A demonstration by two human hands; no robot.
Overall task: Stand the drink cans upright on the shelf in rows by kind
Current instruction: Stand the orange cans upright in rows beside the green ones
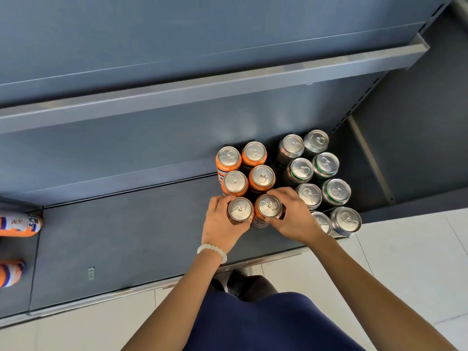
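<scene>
Grey metal shelving fills the frame; pale floor tiles (pixel 395 264) lie at lower right.

- Shelf (pixel 131 239): dark bottom deck, mid-frame, with a metal front lip. An upper shelf (pixel 202 82) crosses the frame above it.
- Orange cans (pixel 253 173): six, upright, two columns of three, centre of frame, tops showing pull tabs. Cans stand touching or just beside each other.
- Front left orange can (pixel 240 209): nearest row, gripped by the left hand (pixel 220 224), fingers curled round its left side and thumb at the near side.
- Front right orange can (pixel 269 206): just beside the first, gripped by the right hand (pixel 293 219), fingers wrapped over its far side and thumb at the near edge.
- Dark cans (pixel 319 173): eight, upright, two columns of four, right of the orange block; some show green rims. The nearest pair stands at the shelf's front edge, one partly hidden behind the right wrist.
- Lying cans (pixel 17 226): two orange-and-white cans on their sides at the left edge of the frame, well apart from the rows, both cut off by the frame.
- Bracelet (pixel 212 252): white beads, on the left wrist.
- Small tag (pixel 91 273): on the deck, lower left; print unreadable.
- Navy garment (pixel 266 323): bottom centre.
</scene>
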